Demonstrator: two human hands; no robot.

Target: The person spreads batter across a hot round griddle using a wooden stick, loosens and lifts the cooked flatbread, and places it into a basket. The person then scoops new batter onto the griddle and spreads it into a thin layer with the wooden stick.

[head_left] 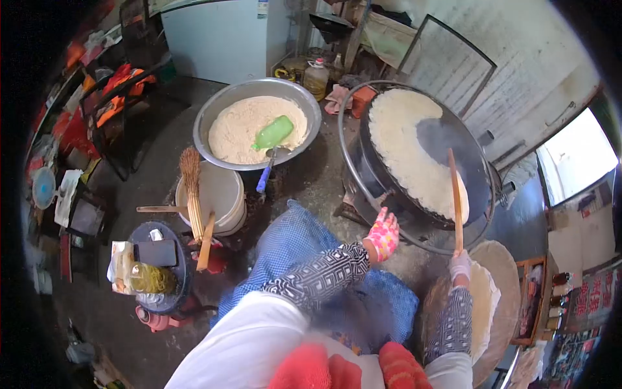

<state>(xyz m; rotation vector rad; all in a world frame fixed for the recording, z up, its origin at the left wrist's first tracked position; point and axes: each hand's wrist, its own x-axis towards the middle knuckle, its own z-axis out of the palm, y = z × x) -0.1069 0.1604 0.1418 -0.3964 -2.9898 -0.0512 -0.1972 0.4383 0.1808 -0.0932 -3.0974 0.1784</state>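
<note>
My right hand (pixel 460 266), in a whitish glove, grips the lower end of a long flat wooden spreader (pixel 456 201). The spreader lies across the round dark griddle (pixel 448 144). Pale batter (pixel 405 152) covers a wide curved band along the griddle's left and lower side, leaving a dark stretch of bare surface at the right. In a pink and white patterned glove, my left hand (pixel 383 236) is open, fingers extended, close to the metal hoop (pixel 355 170) around the griddle. Whether it touches the hoop I cannot tell.
Left of the griddle stands a large metal basin (pixel 202 133) of pale flour-like stuff holding a green scoop (pixel 273 132) and a blue-handled ladle (pixel 264 176). A whisk brush (pixel 191 178) rests across a white bucket (pixel 234 211). Flatbread (pixel 481 305) lies on a round board (pixel 508 292) at right.
</note>
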